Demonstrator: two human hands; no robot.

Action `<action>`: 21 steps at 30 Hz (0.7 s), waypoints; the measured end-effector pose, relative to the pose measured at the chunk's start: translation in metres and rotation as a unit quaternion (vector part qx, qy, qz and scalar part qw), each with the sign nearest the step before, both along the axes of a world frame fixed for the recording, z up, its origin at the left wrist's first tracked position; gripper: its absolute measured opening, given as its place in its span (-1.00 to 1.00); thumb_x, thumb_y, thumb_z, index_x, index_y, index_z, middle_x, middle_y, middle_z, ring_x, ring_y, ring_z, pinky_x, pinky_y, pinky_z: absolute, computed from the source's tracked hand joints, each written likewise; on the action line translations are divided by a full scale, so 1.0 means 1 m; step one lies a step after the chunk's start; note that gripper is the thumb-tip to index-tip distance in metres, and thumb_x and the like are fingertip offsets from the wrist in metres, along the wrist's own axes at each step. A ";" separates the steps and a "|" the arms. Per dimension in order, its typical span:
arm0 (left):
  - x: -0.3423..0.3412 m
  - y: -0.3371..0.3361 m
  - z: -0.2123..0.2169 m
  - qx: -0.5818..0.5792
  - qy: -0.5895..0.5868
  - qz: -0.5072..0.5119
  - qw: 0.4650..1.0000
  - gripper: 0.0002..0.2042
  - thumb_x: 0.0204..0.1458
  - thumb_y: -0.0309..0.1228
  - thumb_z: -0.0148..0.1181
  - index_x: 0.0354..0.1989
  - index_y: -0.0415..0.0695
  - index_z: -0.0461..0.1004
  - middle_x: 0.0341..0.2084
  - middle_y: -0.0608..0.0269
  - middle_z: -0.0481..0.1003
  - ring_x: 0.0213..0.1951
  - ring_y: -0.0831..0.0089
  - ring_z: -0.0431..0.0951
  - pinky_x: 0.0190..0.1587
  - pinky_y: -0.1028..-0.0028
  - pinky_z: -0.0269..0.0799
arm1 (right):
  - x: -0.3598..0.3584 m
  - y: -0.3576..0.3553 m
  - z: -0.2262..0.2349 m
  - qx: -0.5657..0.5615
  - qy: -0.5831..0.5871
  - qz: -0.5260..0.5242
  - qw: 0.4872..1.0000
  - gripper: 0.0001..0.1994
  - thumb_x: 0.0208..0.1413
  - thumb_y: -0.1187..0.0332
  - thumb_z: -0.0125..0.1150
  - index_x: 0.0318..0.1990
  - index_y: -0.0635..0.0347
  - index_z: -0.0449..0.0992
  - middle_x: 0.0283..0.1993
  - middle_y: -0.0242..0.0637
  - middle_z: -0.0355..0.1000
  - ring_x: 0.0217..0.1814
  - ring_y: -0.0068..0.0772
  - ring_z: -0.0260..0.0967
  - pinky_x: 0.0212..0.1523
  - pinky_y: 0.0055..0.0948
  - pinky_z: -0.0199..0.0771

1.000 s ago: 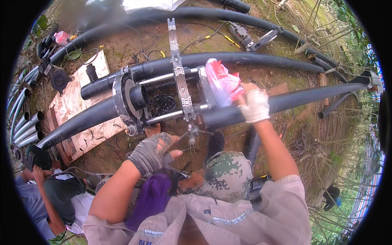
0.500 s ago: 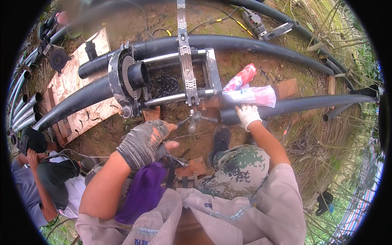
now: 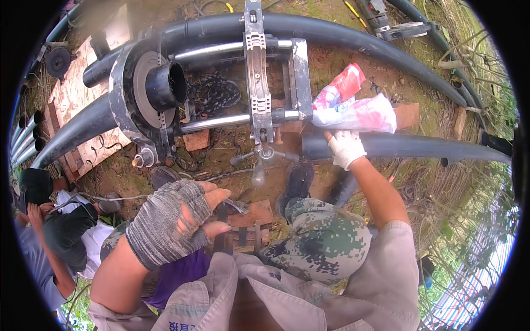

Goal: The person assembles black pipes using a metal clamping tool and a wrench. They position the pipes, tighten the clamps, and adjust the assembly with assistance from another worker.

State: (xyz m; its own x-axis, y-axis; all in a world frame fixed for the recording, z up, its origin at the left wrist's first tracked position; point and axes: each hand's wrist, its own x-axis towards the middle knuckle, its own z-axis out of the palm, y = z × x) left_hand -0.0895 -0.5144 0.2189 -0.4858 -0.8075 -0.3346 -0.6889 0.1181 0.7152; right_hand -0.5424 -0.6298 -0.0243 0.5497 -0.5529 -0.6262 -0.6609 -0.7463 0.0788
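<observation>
Reaching out toward the right-hand black pipe, the right hand, in a white glove, is being held closed around the lower edge of a crumpled white and pink plastic bag, which is being pressed against the cut end of that pipe, just beside the metal frame of the pipe clamp machine. A second bit of red and white wrapping is lying just above the bag, on the bare soil. The left hand, in a grey knitted fingerless glove, is being held loosely open in the air over the person's knees, with the fingers stretched toward the right and nothing gripped in it. The other pipe end, open and round, is being held in the left ring of the machine, well apart from the bag, with a gap of chain and two steel guide rods between the two pipe ends. A long curved black pipe is lying behind the machine. Wooden boards are lying under the machine's left side. Camouflage trousers are being worn by the person, and another person's sleeve is showing at the lower left edge.
</observation>
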 end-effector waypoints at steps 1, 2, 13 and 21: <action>0.005 -0.002 0.002 -0.001 -0.012 0.011 1.000 -0.45 0.05 -0.08 0.37 0.14 -0.15 0.48 -0.05 -0.06 0.55 -0.02 -0.05 0.58 0.04 0.15 0.53 | 0.021 -0.013 0.025 -0.019 -0.026 0.005 0.999 -0.29 -0.09 0.27 0.40 0.31 -0.02 0.34 0.02 -0.10 0.47 0.11 -0.09 0.44 0.10 0.05 0.35; 0.004 -0.004 0.008 -0.005 -0.008 0.025 1.000 -0.45 0.04 -0.07 0.37 0.12 -0.16 0.48 -0.07 -0.06 0.56 -0.04 -0.06 0.58 0.02 0.14 0.53 | 0.020 -0.012 0.031 0.001 -0.009 -0.024 1.000 -0.29 -0.09 0.26 0.40 0.31 0.00 0.35 -0.01 -0.10 0.47 0.07 -0.08 0.45 0.08 0.02 0.37; 0.005 -0.005 0.007 0.005 0.031 0.011 0.999 -0.44 0.02 -0.11 0.39 0.11 -0.19 0.46 -0.11 -0.03 0.56 -0.06 -0.06 0.58 0.00 0.13 0.53 | 0.036 -0.031 0.006 0.030 0.092 -0.027 0.995 -0.24 -0.11 0.06 0.45 0.30 0.02 0.37 0.10 -0.11 0.47 0.10 -0.01 0.44 0.10 0.05 0.35; 0.011 0.002 0.016 -0.026 0.034 0.052 0.998 -0.43 -0.05 -0.14 0.44 0.11 -0.17 0.47 -0.09 0.00 0.56 -0.06 -0.03 0.58 0.00 0.13 0.53 | 0.051 -0.038 0.041 0.031 0.063 0.005 0.997 -0.26 -0.16 0.00 0.49 0.24 0.00 0.42 0.12 -0.13 0.47 0.14 -0.03 0.42 0.14 0.02 0.31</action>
State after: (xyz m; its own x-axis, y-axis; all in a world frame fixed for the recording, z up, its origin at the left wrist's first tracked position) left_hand -0.0787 -0.5124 0.2346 -0.4176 -0.8707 -0.2599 -0.6500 0.0865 0.7550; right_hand -0.4916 -0.6673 0.0166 0.4687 -0.5065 -0.7237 -0.6418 -0.7582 0.1150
